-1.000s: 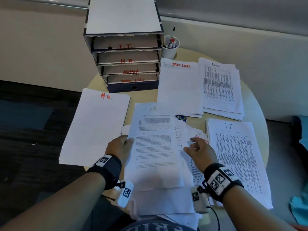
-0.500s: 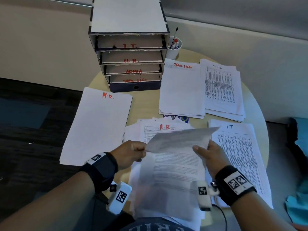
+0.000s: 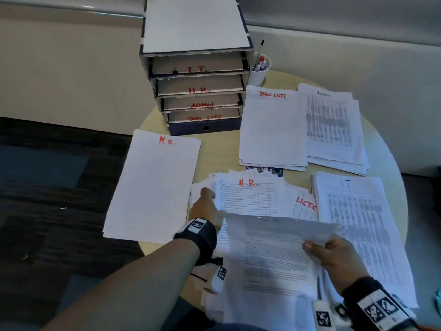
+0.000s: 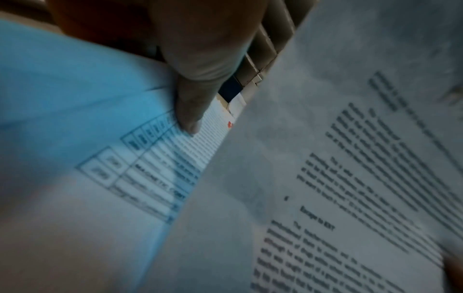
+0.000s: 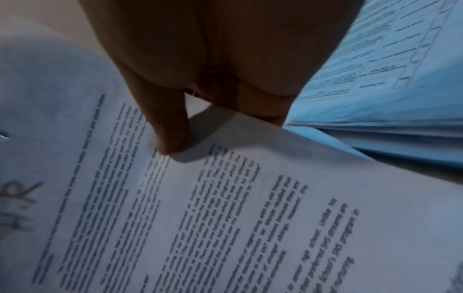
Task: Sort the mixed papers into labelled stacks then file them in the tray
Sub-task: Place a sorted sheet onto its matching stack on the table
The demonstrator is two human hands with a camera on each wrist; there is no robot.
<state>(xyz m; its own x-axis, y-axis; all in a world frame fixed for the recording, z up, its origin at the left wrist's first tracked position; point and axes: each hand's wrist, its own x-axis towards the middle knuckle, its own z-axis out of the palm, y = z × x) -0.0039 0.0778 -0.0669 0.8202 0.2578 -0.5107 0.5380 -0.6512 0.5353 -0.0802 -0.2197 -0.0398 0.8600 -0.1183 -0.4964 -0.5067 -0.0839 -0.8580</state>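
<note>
Sorting | my right hand point(image 3: 334, 255) pinches white printed HR sheet point(image 3: 274, 254) — now peeled back, 5 o'clock | left hand point(image 3: 205, 206) now flat, pressing mixed white paper pile point(image 3: 248, 197) — next sheet exposed

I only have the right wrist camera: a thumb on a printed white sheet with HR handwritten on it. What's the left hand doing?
Observer: The left hand presses a finger on the ruled form marked H.R. in red, the top sheet of the mixed pile.
Operator: Where's the HR stack?
Observer: The white paper stack labelled H.R. lies at the round table's left edge, on the far side of the left hand from the printed white sheet that the right hand pinches.
Operator: And the tray slot?
Observer: The dark blue filing tray stands at the back of the table; its H.R. slot is second from the top.
</note>
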